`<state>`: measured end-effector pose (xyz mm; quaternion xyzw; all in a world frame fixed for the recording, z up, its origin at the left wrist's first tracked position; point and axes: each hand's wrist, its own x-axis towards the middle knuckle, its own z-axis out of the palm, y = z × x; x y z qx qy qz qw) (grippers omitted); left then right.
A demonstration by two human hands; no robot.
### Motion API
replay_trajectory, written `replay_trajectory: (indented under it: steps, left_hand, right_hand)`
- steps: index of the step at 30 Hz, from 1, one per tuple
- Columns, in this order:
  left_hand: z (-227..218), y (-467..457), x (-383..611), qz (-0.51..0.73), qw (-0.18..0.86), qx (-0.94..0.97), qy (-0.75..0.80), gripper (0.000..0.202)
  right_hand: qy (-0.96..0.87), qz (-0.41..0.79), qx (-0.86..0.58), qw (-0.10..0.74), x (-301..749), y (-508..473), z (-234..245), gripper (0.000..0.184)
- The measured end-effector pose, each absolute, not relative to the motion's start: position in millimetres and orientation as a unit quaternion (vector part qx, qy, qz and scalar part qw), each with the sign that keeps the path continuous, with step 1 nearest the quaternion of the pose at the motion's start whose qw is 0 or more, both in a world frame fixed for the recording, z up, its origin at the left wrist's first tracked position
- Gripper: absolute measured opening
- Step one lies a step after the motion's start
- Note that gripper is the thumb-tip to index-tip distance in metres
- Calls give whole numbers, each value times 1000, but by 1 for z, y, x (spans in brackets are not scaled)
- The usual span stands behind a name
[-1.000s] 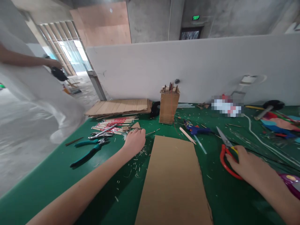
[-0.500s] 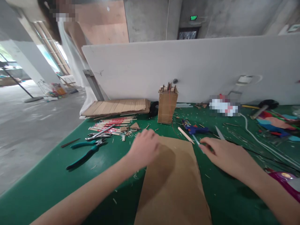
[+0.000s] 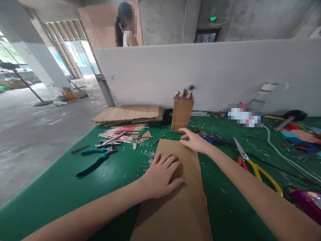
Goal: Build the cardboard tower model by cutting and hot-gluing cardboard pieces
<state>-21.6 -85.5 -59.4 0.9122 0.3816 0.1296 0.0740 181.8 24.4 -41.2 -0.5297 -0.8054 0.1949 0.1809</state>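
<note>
My left hand (image 3: pixel 164 175) lies with its fingers apart on a long piece of brown cardboard (image 3: pixel 183 214), near its far half. Over the far right corner of that cardboard, my right hand (image 3: pixel 194 139) reaches out, thumb and forefinger apart with nothing visible between them. Just beyond its fingertips stands a tall cardboard box (image 3: pixel 183 113) with several brown sticks rising from its top. A blue glue gun (image 3: pixel 214 140) lies to the right of this hand, partly hidden by it. Small wood shavings (image 3: pixel 149 157) are scattered left of the cardboard.
Teal-handled pliers (image 3: pixel 97 160) and a bundle of thin sticks (image 3: pixel 122 131) lie on the left. Stacked cardboard (image 3: pixel 127 114) is behind them. Scissors (image 3: pixel 253 165) with yellow and red handles lie on the right. A white partition (image 3: pixel 150 73) borders the table's back; a person (image 3: pixel 125 25) is beyond it.
My right hand has moved left and forward, uncovering the scissors. My left hand has come down flat onto the cardboard, nearer me. The person behind has moved right, behind the partition.
</note>
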Motion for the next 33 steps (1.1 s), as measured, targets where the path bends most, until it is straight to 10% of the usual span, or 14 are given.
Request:
replay_trajectory:
  steps: [10, 23, 33]
  left_hand:
    - [-46, -10, -51, 89, -132, 807, 569, 28]
    - [-44, 50, -54, 15, -86, 759, 645, 27]
    - [-33, 68, -57, 34, -48, 724, 687, 29]
  right_hand:
    - [-735, 142, -640, 174, 191, 39, -35, 61]
    - [-740, 55, -664, 88, 144, 51, -45, 35]
    - [-744, 10, -643, 183, 177, 36, -20, 21]
